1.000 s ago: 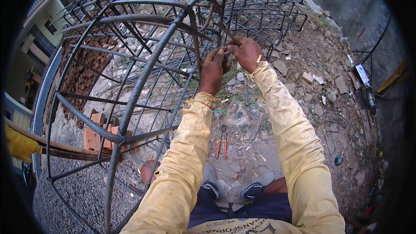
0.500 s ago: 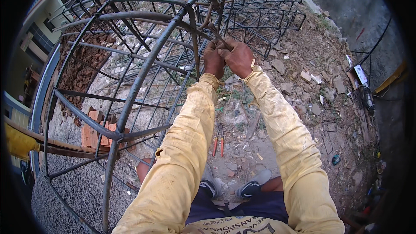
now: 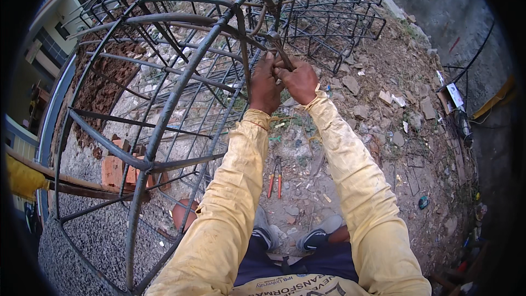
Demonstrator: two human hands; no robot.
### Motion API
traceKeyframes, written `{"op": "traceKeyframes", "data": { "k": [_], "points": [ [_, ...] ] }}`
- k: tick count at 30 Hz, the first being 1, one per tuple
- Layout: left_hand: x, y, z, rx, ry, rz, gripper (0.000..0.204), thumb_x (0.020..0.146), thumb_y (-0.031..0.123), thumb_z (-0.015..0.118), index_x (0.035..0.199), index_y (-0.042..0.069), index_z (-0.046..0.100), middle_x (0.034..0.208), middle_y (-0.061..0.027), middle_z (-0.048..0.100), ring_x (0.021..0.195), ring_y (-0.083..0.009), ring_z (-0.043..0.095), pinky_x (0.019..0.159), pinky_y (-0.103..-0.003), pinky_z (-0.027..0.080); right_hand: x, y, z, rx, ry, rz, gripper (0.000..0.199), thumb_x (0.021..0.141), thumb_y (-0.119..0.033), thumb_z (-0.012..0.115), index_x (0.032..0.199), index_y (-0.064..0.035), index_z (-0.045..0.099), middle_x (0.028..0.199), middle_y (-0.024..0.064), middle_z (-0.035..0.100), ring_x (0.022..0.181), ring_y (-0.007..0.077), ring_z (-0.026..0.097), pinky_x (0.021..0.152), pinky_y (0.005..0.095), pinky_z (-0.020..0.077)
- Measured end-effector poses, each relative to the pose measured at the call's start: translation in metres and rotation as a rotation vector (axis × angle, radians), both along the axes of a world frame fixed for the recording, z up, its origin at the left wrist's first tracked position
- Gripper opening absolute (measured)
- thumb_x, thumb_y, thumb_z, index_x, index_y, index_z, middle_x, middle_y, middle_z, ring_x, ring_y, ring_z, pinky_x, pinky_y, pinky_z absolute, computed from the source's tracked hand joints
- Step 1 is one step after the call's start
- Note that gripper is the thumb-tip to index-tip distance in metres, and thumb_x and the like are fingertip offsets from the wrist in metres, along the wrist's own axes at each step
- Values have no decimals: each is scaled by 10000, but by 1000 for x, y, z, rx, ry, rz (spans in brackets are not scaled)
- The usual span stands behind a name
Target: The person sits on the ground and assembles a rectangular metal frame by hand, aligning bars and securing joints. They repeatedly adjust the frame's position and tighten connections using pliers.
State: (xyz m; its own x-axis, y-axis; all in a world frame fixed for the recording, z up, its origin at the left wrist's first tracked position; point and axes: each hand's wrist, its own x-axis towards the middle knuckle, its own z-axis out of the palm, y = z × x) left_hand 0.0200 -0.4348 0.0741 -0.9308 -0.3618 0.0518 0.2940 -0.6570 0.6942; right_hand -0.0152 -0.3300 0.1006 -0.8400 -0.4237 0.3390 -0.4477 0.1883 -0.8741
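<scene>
Both of my hands are close together beside the corner of a dark steel rebar cage [image 3: 183, 68]. My right hand [image 3: 300, 83] is closed around a thin brown strip [image 3: 281, 50] that runs up to the bars; I cannot tell whether it is binding wire or a strap. My left hand [image 3: 265, 86] sits just left of it, fingers pinched together near the same strip. What lies between its fingertips is hidden. Below the hands, a pair of long pliers or cutters [image 3: 279, 181] with red-orange handles lies on the ground between my forearms.
More rebar cages [image 3: 334, 16] stand ahead. Orange bricks [image 3: 113, 171] and grey gravel [image 3: 82, 246] lie left, with a pole [image 3: 87, 189] reaching in there. Rubble [image 3: 383, 96] covers the ground right, up to a grey wall [image 3: 438, 11]. A brown rounded object [image 3: 184, 215] is by my left forearm.
My left hand has dropped slightly and shifted left, its wrist turning. My right hand has moved a little left and down, uncovering more of the brown strip.
</scene>
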Motion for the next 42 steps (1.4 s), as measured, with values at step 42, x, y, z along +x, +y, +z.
{"op": "traceKeyframes", "data": {
  "k": [42],
  "points": [
    [-14, -10, -29, 363, 208, -162, 225, 1004, 225, 468, 1132, 70, 568, 1002, -69, 621, 919, -198, 612, 854, -367, 508, 8, -11, -22, -121, -115, -19, 234, 795, -186, 671, 992, -70, 720, 917, 143, 717, 841, 254, 693, 772, 332, 522]
  ]
}}
